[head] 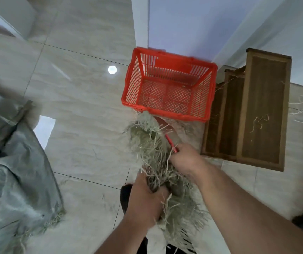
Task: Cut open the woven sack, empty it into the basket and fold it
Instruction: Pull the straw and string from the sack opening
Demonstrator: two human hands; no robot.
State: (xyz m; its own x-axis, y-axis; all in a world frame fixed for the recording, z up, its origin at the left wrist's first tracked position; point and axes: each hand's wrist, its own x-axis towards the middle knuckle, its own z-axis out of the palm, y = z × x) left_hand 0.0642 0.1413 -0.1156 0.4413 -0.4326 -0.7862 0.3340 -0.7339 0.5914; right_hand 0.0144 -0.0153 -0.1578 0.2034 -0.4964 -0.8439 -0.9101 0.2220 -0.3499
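Sack (158, 156), frayed greenish woven material, bunched low centre over tile floor (77, 99), just in front of red basket (169, 85). Left hand (147, 198) grips bunched lower part, fingers curled in. Right hand (183, 158) clutches thin red tool (170, 142) at frayed edge; tool type unclear. Basket holds only few loose strands. Wooden frames (253, 110) right of basket. Grey sacking (15, 162) far left, blurred.
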